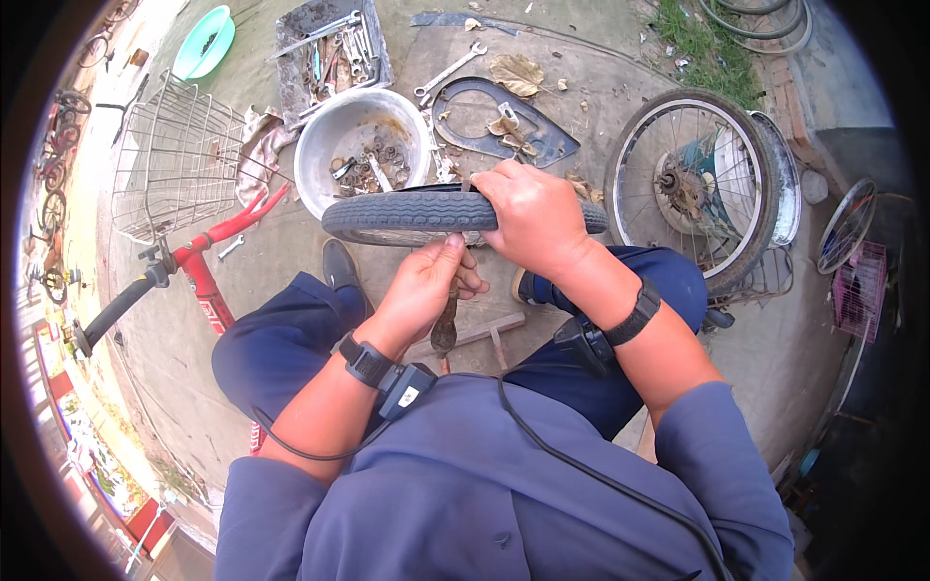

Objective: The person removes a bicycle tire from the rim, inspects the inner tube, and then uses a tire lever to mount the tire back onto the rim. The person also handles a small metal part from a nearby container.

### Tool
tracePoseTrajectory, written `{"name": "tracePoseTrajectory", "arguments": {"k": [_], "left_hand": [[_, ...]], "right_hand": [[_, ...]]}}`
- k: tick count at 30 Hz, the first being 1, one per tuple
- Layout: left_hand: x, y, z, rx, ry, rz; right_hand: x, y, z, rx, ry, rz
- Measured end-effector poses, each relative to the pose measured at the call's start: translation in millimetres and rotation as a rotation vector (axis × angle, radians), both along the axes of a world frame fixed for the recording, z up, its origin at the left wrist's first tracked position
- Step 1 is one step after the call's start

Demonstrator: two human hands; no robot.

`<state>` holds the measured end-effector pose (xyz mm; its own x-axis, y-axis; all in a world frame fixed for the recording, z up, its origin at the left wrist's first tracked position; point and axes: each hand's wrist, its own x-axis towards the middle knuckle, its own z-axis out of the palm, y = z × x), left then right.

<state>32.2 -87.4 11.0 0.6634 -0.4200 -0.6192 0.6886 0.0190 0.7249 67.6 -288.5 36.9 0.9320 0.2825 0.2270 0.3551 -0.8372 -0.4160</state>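
Observation:
A small wheel with a ribbed black tyre (412, 212) stands edge-on in front of me, above my knees. My right hand (538, 215) is closed over the top of the tyre, right of its middle. On the near side, my left hand (426, 289) is closed at the wheel's lower edge. Below its fingers hangs the brown handle of what looks like a screwdriver (444, 335); the tip is hidden by the hand and the wheel. A metal stand or bar (475, 332) lies on the ground beneath.
Beyond the wheel sit a grey basin (312, 145) of small metal parts and a tray (384, 60) of wrenches. A black chain guard (557, 145) lies farther right, near a large spoked wheel (620, 165). At left are a red bicycle frame (201, 281) and wire basket (174, 160).

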Motion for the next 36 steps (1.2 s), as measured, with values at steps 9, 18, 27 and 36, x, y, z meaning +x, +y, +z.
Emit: {"name": "tracePoseTrajectory", "arguments": {"k": [9, 18, 27, 36], "left_hand": [[-46, 36, -22, 0.078, -0.101, -0.143], [-37, 38, 46, 0.078, 0.131, -0.147], [-39, 30, 102, 0.182, 0.050, -0.111], [-35, 51, 100, 0.164, 0.148, 0.006]], "right_hand": [[13, 4, -4, -0.032, 0.002, -0.064], [14, 14, -6, -0.053, -0.013, -0.088], [18, 16, -8, -0.045, 0.005, -0.091], [9, 28, -31, 0.042, 0.487, -0.027]]}}
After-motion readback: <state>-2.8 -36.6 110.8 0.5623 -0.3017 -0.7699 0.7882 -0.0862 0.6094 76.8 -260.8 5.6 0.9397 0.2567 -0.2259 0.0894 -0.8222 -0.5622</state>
